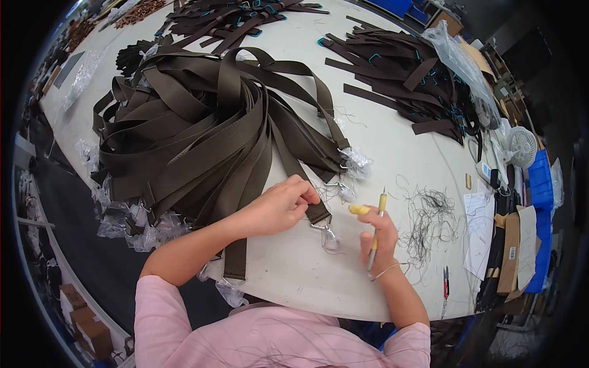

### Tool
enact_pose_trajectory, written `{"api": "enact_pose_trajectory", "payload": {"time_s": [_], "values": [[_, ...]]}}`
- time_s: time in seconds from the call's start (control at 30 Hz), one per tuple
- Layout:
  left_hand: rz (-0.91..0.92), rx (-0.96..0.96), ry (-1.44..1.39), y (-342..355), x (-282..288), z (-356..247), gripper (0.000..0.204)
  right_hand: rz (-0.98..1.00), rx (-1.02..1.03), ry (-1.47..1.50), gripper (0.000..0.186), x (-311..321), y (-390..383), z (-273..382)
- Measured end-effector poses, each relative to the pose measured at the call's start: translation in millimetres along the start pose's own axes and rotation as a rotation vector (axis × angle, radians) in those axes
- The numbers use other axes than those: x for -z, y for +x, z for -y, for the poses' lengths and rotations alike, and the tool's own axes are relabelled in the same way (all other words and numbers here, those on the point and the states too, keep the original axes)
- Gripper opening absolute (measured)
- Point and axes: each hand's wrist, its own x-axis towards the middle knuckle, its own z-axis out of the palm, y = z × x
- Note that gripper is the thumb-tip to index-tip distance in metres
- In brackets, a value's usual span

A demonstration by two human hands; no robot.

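My left hand [279, 207] is closed in a pinch over the end of a dark brown webbing strap [317, 213]; what its fingertips hold, if anything, is hidden. A metal clip [321, 227] in clear plastic wrap sits at that strap's end. Just right of it, my right hand [381, 239] grips a slim pen-like tool [382, 203], yellow and silver with a thin tip pointing up. Yellow covers are on some of its fingertips. A large heap of brown straps [184, 122] lies left of and beyond my left hand, many ends fitted with plastic-wrapped hardware.
Loose dark thread ends [429, 221] are piled right of my right hand. Red-handled snips [446, 284] lie near the table's front edge. Shorter straps with blue-edged buckles [405, 73] are heaped at the far right. A small white fan [522, 147] and paper sheets [477, 230] are at the right.
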Motion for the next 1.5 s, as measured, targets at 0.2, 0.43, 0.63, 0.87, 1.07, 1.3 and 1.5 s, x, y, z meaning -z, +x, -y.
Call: {"api": "enact_pose_trajectory", "payload": {"time_s": [0.2, 0.43, 0.63, 0.87, 1.07, 1.3, 1.5], "values": [[-0.062, 0.109, 0.132, 9.2, -4.8, -9.7, 0.021, -0.182, -0.226, 0.295, 0.058, 5.8, 35.2, 3.0], [-0.069, 0.149, 0.169, 23.1, -5.3, -3.3, 0.029, -0.234, -0.827, 0.793, 0.060, -44.5, 46.9, 7.4], [-0.085, 0.128, 0.154, 22.5, -6.9, 1.0, 0.015, -0.141, -0.843, 0.764, 0.059, -60.1, 38.4, 6.0], [-0.031, 0.124, 0.102, 20.9, 2.1, 2.2, 0.012, -0.048, -0.785, 0.633, 0.060, -59.2, 32.7, 0.4], [0.093, -0.044, 0.059, 13.7, 8.3, -2.9, 0.018, -0.135, -0.827, 0.760, 0.061, -57.3, 28.3, -5.9], [0.149, -0.190, 0.247, 13.8, 8.3, 7.7, 0.009, -0.112, -0.795, 0.728, 0.059, -61.3, 33.4, 3.7], [0.123, -0.258, 0.326, 12.0, 4.4, 11.6, 0.007, -0.039, -0.767, 0.623, 0.060, -58.9, 29.5, 2.4]]}}
